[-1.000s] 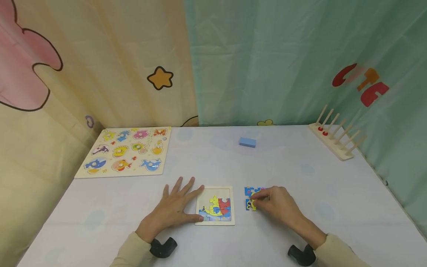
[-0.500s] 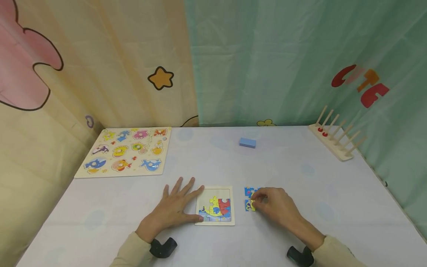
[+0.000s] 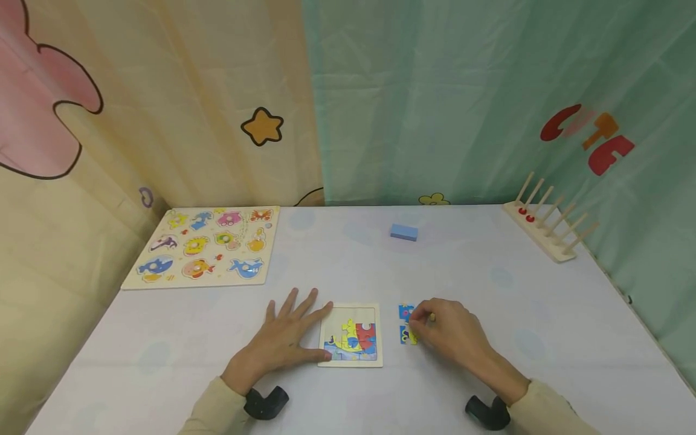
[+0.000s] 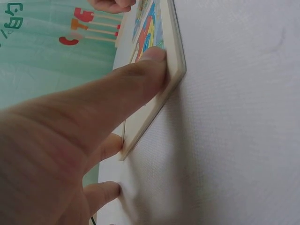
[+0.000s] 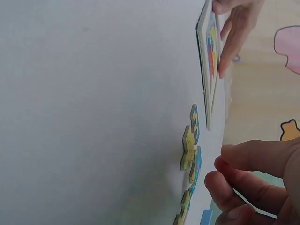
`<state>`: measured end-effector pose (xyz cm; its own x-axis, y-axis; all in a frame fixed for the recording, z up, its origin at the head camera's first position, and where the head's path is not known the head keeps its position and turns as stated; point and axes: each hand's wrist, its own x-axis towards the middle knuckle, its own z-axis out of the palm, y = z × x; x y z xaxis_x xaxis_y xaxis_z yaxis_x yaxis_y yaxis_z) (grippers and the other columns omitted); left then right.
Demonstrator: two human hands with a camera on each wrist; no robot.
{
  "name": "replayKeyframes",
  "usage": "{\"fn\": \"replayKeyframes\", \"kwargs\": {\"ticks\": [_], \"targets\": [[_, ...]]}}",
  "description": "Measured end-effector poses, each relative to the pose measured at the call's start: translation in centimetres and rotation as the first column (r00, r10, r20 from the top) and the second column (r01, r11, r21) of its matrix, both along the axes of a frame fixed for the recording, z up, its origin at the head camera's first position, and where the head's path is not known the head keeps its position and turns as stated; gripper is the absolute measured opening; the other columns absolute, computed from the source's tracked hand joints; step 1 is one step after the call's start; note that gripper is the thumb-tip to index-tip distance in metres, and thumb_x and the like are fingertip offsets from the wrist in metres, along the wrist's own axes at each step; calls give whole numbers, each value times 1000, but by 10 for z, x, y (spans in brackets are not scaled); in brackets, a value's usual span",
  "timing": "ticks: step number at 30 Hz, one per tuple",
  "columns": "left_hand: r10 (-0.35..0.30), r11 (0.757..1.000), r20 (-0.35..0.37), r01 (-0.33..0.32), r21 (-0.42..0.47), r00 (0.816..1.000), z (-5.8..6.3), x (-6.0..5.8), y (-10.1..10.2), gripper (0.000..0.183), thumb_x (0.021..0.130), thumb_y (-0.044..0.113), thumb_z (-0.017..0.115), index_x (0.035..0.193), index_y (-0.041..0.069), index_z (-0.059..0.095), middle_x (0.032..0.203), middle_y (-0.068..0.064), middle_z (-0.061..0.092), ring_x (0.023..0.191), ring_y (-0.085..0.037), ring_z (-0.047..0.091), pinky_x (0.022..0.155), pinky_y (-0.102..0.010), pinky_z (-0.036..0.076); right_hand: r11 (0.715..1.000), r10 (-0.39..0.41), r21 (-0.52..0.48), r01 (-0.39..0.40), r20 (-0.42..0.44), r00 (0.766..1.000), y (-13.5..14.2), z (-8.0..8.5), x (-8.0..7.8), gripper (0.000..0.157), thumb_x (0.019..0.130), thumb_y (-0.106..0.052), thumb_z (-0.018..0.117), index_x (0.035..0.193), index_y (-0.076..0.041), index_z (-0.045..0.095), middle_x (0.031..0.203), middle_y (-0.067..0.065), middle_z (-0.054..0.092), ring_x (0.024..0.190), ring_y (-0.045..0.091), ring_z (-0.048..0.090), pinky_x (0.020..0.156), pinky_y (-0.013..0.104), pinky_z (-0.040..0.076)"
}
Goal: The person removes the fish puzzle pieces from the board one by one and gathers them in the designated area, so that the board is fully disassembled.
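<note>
My left hand (image 3: 285, 338) lies with spread fingers at the left side of a small wooden jigsaw puzzle (image 3: 353, 310). Its thumb (image 4: 152, 56) presses the near left corner, and its index fingertip touches the far left corner. A yellow, red and blue picture fills the lower part of the tray. Right of the tray lie several loose blue and yellow jigsaw pieces (image 3: 405, 312), partly covered by my right hand (image 3: 454, 329). That hand hovers over them, its thumb and fingers loosely bent with tips close together. No piece shows between its fingertips in the right wrist view.
A wooden animal peg puzzle board (image 3: 209, 248) lies at the back left. A blue block (image 3: 404, 232) sits at the back middle. At the back right stands a wooden peg rack (image 3: 544, 232) with two red beads. Curtains hang behind the table.
My right hand has shifted slightly over the loose pieces and lifted a little. The left hand and the puzzle tray have stayed in place.
</note>
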<state>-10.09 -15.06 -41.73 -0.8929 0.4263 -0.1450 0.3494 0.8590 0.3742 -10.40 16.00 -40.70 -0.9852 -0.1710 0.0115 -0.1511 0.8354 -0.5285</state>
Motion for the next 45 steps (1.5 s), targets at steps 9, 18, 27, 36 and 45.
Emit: {"fn": "replayKeyframes", "kwargs": {"ticks": [9, 18, 27, 36, 45], "targets": [[-9, 1000, 1, 9, 0, 1000, 1, -1, 0, 88, 76, 60, 75, 150, 24, 44, 160, -12, 26, 147, -47, 8, 107, -77, 4, 985, 161, -58, -160, -1, 987, -32, 0, -4, 13, 81, -6, 75, 89, -16, 75, 77, -15, 58, 69, 6, 50, 61, 24, 44], [-14, 1000, -4, 14, -18, 1000, 0, -2, 1, 88, 77, 62, 73, 151, 25, 42, 161, -11, 24, 147, -46, 7, 107, -76, 4, 925, 380, -11, -380, 19, 925, -69, -3, -15, 33, 86, -10, 73, 118, -10, 70, 86, -8, 55, 70, 7, 48, 60, 21, 43], [-12, 1000, -17, 12, -25, 1000, 2, -2, 1, 88, 76, 62, 74, 150, 25, 44, 160, -12, 26, 146, -47, 9, 106, -77, 6, 921, 389, -2, -389, 44, 920, -79, -5, -16, 23, 86, -8, 71, 109, -10, 72, 87, -5, 55, 73, 9, 49, 63, 23, 45], [-7, 999, -23, 6, -40, 1000, 1, -1, 2, 88, 75, 60, 76, 149, 24, 44, 160, -12, 27, 146, -47, 10, 106, -77, 7, 933, 358, -59, -354, 105, 928, -82, -2, -14, 25, 87, -5, 70, 111, -11, 68, 79, -4, 51, 72, 12, 48, 63, 24, 42], [-2, 1000, -20, 1, -30, 1000, 1, -1, 1, 88, 75, 61, 76, 149, 25, 45, 160, -12, 27, 146, -47, 10, 106, -77, 7, 942, 333, -63, -329, 76, 940, -84, -2, -12, 28, 82, -3, 72, 108, -13, 67, 86, -2, 55, 75, 13, 51, 65, 25, 47]]}}
